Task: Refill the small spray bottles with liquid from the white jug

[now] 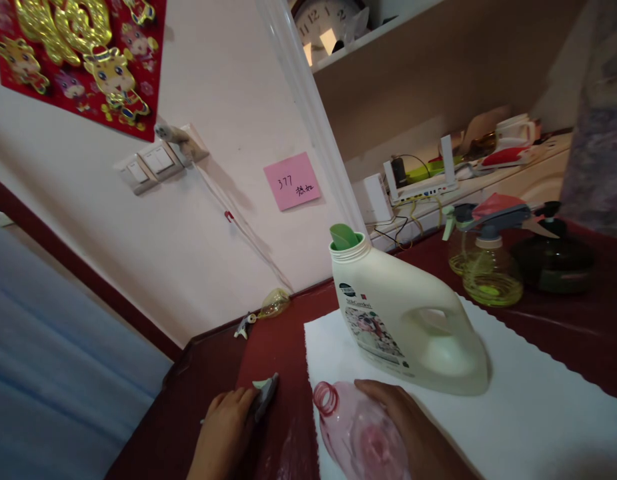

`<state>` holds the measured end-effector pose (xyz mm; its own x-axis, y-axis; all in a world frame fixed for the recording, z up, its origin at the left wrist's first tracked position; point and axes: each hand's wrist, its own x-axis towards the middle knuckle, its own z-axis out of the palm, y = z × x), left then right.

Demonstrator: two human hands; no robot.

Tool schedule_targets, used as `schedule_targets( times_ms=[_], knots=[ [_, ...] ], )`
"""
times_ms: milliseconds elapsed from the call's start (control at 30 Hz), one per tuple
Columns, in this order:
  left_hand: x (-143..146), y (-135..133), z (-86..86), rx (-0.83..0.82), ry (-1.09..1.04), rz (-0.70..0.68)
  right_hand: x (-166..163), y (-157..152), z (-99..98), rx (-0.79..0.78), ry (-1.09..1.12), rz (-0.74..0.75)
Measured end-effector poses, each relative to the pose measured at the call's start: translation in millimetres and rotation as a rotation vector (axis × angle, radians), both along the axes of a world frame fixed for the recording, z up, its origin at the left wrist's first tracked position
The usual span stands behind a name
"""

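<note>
My right hand is wrapped round a clear pink spray bottle body with no head, its threaded neck pointing left, low over a white mat. My left hand rests on the dark red table and pinches a grey and pale green spray head. Just behind the pink bottle stands a large cream detergent jug with a handle and an open green spout.
Two spray bottles with yellowish liquid and a dark pot stand at the back right. A small spray bottle lies by the wall. Behind are a router, a pink note and wall switches.
</note>
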<state>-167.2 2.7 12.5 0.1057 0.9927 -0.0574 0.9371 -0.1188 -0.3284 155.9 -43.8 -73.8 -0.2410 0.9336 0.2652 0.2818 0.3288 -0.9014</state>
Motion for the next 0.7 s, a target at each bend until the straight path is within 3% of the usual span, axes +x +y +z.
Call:
schedule_targets(
  times_ms=[400, 700],
  knots=[
    [-3.8, 0.8, 0.2, -0.041, -0.044, 0.000, 3.3, -1.8, 9.1, -0.058, -0.029, 0.008],
    [-2.1, 0.8, 2.7, -0.099, -0.047, 0.010, 1.7, -3.1, 5.4, -0.045, -0.026, -0.020]
  ],
)
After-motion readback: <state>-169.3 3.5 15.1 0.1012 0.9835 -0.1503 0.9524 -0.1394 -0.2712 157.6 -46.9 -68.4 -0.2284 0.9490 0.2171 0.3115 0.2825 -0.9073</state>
